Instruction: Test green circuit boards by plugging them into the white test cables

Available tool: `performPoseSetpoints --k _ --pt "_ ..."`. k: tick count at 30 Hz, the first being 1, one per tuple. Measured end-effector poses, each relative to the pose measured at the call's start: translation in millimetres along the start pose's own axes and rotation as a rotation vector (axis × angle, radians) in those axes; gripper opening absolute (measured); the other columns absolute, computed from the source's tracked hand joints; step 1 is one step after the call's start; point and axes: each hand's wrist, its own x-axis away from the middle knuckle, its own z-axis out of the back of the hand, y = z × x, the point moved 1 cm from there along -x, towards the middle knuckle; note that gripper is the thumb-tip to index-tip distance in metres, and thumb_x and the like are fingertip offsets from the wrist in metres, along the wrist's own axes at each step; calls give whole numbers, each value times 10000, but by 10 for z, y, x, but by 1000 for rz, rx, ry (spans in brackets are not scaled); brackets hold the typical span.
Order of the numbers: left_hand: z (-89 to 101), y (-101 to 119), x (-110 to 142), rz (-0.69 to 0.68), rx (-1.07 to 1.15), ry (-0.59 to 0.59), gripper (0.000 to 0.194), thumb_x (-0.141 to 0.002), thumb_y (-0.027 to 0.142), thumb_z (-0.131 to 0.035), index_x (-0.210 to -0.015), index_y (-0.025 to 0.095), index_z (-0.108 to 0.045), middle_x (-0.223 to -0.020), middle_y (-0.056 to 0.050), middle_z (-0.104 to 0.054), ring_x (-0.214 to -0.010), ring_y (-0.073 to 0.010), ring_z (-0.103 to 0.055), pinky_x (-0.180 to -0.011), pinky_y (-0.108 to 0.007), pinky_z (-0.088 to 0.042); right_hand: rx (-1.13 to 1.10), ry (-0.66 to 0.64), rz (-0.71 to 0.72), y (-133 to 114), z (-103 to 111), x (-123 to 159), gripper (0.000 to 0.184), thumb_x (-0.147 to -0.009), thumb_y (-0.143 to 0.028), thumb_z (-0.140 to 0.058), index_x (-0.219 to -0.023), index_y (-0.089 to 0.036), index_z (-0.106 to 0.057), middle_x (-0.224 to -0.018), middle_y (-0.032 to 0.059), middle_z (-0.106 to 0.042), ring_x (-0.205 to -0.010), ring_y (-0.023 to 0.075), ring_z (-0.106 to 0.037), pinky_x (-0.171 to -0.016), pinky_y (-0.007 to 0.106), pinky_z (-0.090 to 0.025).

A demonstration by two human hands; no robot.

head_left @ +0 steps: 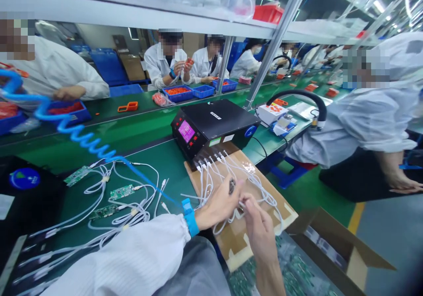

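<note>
Small dark part (pixel 232 186) is held in left hand (pixel 220 201); its exact kind cannot be told. Right hand (pixel 259 221) is pinched closed just beside; what is grasped there is hidden. Both hands are seen above cardboard sheet (pixel 231 248), at right edge of worktop (pixel 173 168). White cables (pixel 266 194) are plugged into black device (pixel 214 122), at cardboard's far edge. Circuit boards (pixel 122 192) are placed beyond cardboard's left edge.

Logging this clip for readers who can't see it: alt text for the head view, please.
Two bare hands, left and right, meet over a cardboard sheet among white cables, beside a black box with a lit pink screen. Three green circuit boards lie to the left.
</note>
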Motion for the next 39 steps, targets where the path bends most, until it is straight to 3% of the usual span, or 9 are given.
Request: performPoseSetpoints --k 3,7,9,14,20,27,33,37,39 --pt "52 -37 -135 23 127 143 371 -1042 575 -409 -941 230 -502 -701 35 -545 -634 -146 -546 -651 -282 -427 127 -90 96 -85 -23 89 320 -1031 -466 -538 -893 -210 -671 -1059 81 -641 -964 203 -624 -894 317 -523" --pt "53 13 -156 13 349 132 401 -1022 637 -438 -1017 240 -494 -774 31 -603 -587 -118 -547 -580 -248 -441 399 -48 111 -75 -128 186 372 -1028 -482 -560 -760 -224 -559 -715 -11 -529 -649 148 -520 -628 258 -464" --pt "9 31 -115 -4 394 126 433 -1016 666 -439 -1017 237 -500 -798 21 -632 -605 -109 -563 -606 -241 -461 482 -75 115 -19 -202 215 344 -1032 -482 -556 -805 -225 -583 -687 -21 -539 -614 146 -519 -592 255 -451" --pt "-120 -36 -77 -30 438 196 439 -1013 673 -457 -1055 242 -524 -760 33 -588 -611 -102 -552 -612 -224 -463 547 -121 237 92 -317 275 309 -1104 -381 -388 -966 -221 -613 -884 40 -661 -788 166 -636 -733 262 -508" --pt "-139 -75 -106 -12 433 282 401 -1038 634 -423 -1053 241 -503 -757 27 -566 -635 -105 -544 -596 -209 -445 661 -81 323 107 -273 311 303 -1104 -332 -405 -845 -237 -530 -786 11 -590 -704 164 -582 -654 269 -459" --pt "-180 11 -108 7 423 269 383 -1036 619 -442 -1028 238 -484 -744 40 -536 -593 -104 -520 -564 -217 -434 846 -44 414 33 -243 304 274 -1090 -202 -373 -842 -244 -481 -774 -9 -557 -727 181 -524 -847 365 -448" --pt "-88 102 -338 -12 408 414 369 -1042 609 -439 -1029 242 -459 -705 54 -516 -561 -107 -510 -556 -220 -422 892 -139 474 93 -386 529 230 -1080 -189 -418 -866 -241 -486 -785 -4 -583 -750 183 -564 -884 393 -481" --pt "-135 124 -361 -51 248 194 385 -1039 616 -442 -1045 236 -499 -747 39 -543 -574 -101 -520 -551 -219 -417 911 -103 384 154 -423 575 136 -1065 -286 -520 -962 -219 -578 -904 59 -665 -890 246 -622 -899 460 -530" --pt "-207 89 -345 -18 245 48 409 -1024 642 -453 -1025 236 -500 -755 40 -555 -548 -100 -523 -525 -224 -427 915 -175 331 85 -359 548 332 -970 -454 -689 -1173 -196 -636 -1086 126 -699 -1081 329 -637 -988 552 -533"
